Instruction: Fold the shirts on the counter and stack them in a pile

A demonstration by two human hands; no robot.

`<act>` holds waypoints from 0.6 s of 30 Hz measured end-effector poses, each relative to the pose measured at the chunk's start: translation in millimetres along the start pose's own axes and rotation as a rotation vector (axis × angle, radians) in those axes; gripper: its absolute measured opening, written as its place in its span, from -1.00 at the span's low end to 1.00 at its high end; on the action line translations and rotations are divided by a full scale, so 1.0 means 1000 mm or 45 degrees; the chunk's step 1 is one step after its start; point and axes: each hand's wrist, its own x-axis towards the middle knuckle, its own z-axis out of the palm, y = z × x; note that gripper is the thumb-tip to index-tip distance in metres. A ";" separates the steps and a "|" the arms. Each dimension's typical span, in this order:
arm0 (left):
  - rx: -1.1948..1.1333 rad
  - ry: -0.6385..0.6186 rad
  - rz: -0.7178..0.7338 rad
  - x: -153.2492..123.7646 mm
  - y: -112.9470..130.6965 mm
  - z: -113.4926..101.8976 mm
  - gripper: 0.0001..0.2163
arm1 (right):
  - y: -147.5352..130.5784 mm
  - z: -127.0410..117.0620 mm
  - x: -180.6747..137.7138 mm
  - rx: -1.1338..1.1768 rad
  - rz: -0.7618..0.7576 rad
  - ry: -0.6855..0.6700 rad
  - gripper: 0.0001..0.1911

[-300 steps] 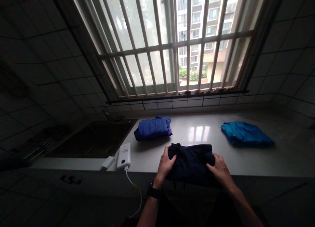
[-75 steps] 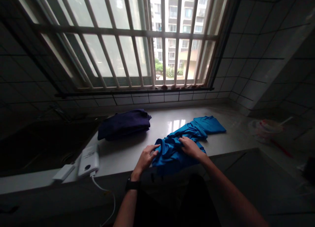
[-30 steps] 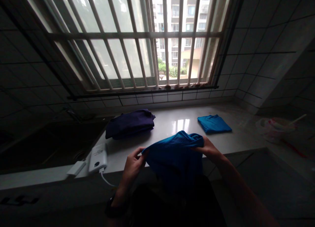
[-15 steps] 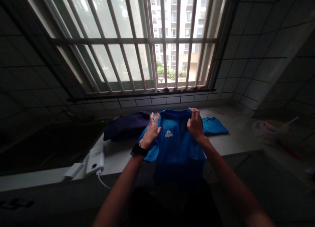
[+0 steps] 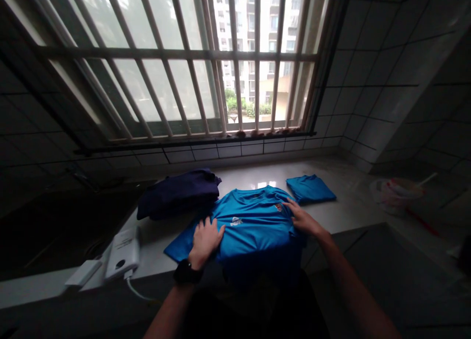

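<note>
A blue T-shirt [image 5: 253, 226] lies face up on the counter, its collar toward the window and its lower part hanging over the front edge. My left hand [image 5: 206, 238], with a black watch on the wrist, rests flat on the shirt's left side with fingers spread. On the right shoulder, near a small orange and white emblem, lies my right hand [image 5: 302, 217], fingers stretched out. Behind it sits a folded blue garment [image 5: 312, 188]. A dark purple garment [image 5: 180, 194] is heaped at the back left.
A white power bank [image 5: 123, 254] with a cable and a small white box [image 5: 83, 273] sit at the counter's left front edge, beside a dark sink [image 5: 55, 221]. Far right stands a bag-covered tub [image 5: 399, 194]. A barred window [image 5: 184, 59] is behind the counter [image 5: 253, 176].
The T-shirt, held up by its shoulders before, has come down flat onto the counter. Both hands have lowered and opened on it. The view has shifted slightly.
</note>
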 end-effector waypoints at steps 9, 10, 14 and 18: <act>-0.149 -0.031 0.143 0.006 0.056 0.015 -0.43 | 0.013 -0.013 0.001 0.001 0.173 0.076 -0.28; -0.160 -0.051 0.167 0.006 0.052 0.016 -0.43 | 0.017 -0.021 0.000 0.017 0.180 0.051 -0.28; -0.179 -0.076 0.208 0.011 0.035 0.018 -0.44 | 0.027 -0.062 -0.003 -0.075 0.343 0.305 -0.30; -0.173 -0.045 0.209 0.012 0.033 0.021 -0.45 | 0.004 -0.066 -0.008 -0.184 0.272 0.711 -0.33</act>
